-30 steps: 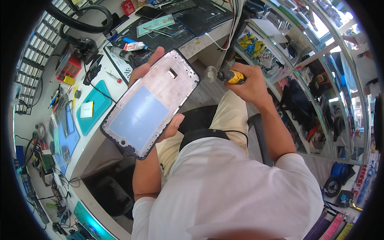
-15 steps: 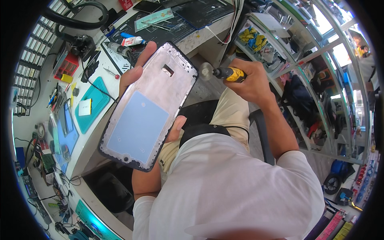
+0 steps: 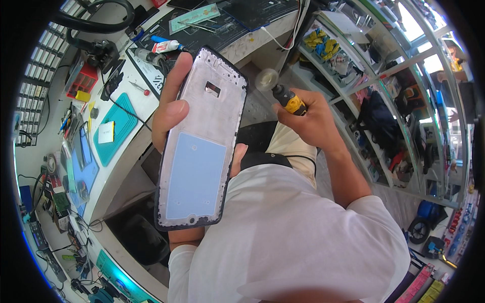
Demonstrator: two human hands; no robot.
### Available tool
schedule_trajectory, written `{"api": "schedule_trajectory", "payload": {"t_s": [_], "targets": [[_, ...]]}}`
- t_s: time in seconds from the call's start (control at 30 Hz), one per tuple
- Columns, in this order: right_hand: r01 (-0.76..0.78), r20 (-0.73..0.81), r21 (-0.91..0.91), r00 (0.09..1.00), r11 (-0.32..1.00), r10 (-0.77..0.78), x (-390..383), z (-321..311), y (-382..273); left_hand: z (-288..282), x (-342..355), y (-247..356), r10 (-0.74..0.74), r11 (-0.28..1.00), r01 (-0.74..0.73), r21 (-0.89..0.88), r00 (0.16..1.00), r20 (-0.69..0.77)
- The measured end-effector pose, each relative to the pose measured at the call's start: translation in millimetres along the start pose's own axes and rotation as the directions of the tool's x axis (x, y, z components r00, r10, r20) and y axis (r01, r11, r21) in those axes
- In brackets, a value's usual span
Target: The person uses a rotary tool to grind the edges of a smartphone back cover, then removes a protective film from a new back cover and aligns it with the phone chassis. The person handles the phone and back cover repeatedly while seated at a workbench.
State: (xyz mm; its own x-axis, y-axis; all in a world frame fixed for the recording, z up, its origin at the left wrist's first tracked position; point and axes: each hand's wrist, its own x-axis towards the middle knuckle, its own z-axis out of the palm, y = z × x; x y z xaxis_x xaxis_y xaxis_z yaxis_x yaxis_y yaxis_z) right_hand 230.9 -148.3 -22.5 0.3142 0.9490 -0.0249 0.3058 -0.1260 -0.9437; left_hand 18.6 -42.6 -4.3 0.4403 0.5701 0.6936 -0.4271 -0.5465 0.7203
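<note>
My left hand is closed around the long edges of a phone frame, a flat silvery plate with a black rim. A pale blue rectangle covers its lower half, and a small slot is cut near the top. The rim looks rough, with flaked patches along it. In my right hand is a yellow and black rotary tool, gripped around its body. Its round brush-like tip looks blurred and points toward the frame's upper right corner, apart from it.
To the left stands a white workbench with a teal mat, a red parts box and a screwdriver. Tweezers lie on the dark mat at the back. Glass shelving crowded with goods fills the right side.
The phone frame has turned more upright, its lower end swinging right. The rotary tool has tilted, its tip now higher and slightly apart from the frame's corner.
</note>
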Motion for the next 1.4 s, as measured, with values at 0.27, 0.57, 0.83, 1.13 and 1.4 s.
{"api": "schedule_trajectory", "payload": {"t_s": [0.27, 0.57, 0.83, 1.13, 1.4], "targets": [[-0.02, 0.043, 0.025, 0.999, 0.999, 0.019, -3.4, 6.8, -4.2, 4.7, -4.3, 9.3, -0.283, 0.948, 0.264, -0.179, 0.955, -0.092], [-0.044, 0.05, 0.039, 0.998, 0.998, 0.042, -5.8, 8.4, -7.5, 22.1, -12.1, 22.7, -0.124, 0.986, 0.139, 0.088, 0.98, -0.156], [-0.039, 0.031, 0.036, 0.999, 0.999, 0.038, -5.2, 7.8, -5.7, 17.3, -4.4, 41.1, -0.541, 0.804, 0.438, -0.403, 0.82, -0.189], [-0.03, 0.028, 0.032, 0.999, 0.999, 0.029, -4.9, 5.3, -4.3, -0.6, -4.7, 31.4, -0.49, 0.767, 0.432, -0.474, 0.871, 0.001], [0.263, -0.006, -0.156, 0.964, 0.952, -0.267, 9.8, -7.3, 7.9, -7.2, -6.5, 11.0, -0.069, 0.978, 0.057, -0.2, 0.996, -0.052]]}}
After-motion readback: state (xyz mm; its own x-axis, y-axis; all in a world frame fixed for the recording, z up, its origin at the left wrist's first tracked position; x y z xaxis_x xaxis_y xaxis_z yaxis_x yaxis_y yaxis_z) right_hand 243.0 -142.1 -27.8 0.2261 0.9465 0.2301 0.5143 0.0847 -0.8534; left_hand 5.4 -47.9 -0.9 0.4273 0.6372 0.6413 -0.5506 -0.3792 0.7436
